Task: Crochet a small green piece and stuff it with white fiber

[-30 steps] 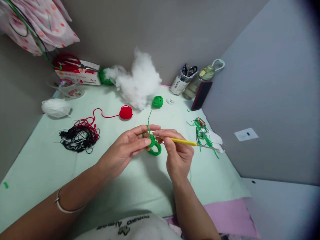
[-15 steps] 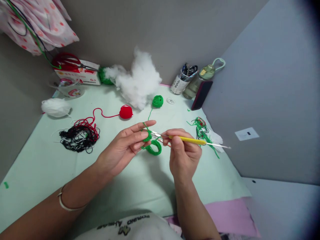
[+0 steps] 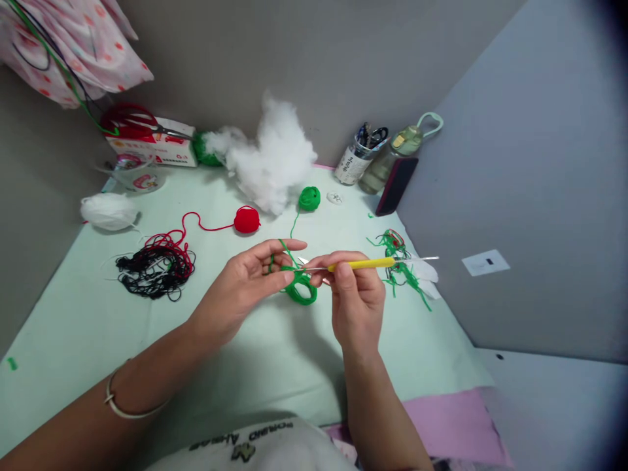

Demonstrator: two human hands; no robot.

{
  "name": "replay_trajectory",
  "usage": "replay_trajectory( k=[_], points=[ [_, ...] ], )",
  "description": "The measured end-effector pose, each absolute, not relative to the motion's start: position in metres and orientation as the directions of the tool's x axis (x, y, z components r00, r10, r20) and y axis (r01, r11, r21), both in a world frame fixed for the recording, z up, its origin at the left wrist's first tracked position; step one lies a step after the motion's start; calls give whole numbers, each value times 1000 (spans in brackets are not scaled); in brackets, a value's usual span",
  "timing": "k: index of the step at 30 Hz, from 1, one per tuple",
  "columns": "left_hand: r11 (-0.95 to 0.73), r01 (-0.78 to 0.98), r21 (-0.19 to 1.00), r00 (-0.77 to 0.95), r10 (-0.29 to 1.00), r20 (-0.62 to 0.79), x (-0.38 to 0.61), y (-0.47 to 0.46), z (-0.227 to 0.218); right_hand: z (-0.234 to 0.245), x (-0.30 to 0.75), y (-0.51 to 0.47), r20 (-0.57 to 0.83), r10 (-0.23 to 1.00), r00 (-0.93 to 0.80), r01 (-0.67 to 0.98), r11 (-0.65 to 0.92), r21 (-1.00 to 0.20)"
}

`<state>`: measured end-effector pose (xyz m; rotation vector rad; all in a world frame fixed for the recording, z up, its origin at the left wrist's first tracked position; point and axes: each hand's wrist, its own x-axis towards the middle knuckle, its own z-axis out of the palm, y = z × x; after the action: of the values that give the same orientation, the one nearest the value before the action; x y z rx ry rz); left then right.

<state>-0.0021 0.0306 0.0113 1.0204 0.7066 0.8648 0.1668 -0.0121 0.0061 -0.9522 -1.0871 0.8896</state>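
My left hand (image 3: 245,288) pinches a small green crochet piece (image 3: 301,288) above the pale green mat (image 3: 147,327), with the green strand looped over its forefinger. That strand runs up to a small green yarn ball (image 3: 309,197). My right hand (image 3: 356,297) is closed on a yellow-handled crochet hook (image 3: 366,264), which lies almost level. The hook's metal tip sits at the green piece, between the two hands.
A red yarn ball (image 3: 246,220) and a black-and-red thread tangle (image 3: 154,265) lie to the left, white yarn (image 3: 108,211) farther left. White stuffing (image 3: 272,160), a box with red scissors (image 3: 147,140), a jar of tools (image 3: 357,160), a bottle (image 3: 392,154) and a phone (image 3: 395,186) stand along the back. Green scraps (image 3: 400,261) lie right.
My right hand drew the hook out to the right, then brought it back and levelled it at the green piece. My left forefinger lifted with the strand over it.
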Motion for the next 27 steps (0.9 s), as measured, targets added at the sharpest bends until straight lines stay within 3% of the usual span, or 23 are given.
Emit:
replay_trajectory(
  k=[5,13,18,21,23,25,27],
  points=[
    [123,-123,985,366,928,-71,-1,29,15,4,162,-20,561,809,178,277,506,-817],
    [83,-83,993,322,945,-52,0,27,24,4,162,-19,620,771,143,321,557,-766],
    [86,-102,991,263,963,-57,5,25,22,-4,158,-19,768,638,-58,633,618,-466],
    [260,-255,931,374,915,-153,7,25,20,-11,156,-20,805,587,-88,757,565,-329],
    [446,-352,823,511,828,-231,6,26,19,-10,157,-21,811,584,-41,717,582,-383],
    [546,-407,733,574,777,-260,4,29,21,-5,159,-20,775,626,91,581,598,-552],
    [536,-443,719,548,796,-255,2,31,23,2,160,-18,667,702,250,384,560,-734]
  ],
)
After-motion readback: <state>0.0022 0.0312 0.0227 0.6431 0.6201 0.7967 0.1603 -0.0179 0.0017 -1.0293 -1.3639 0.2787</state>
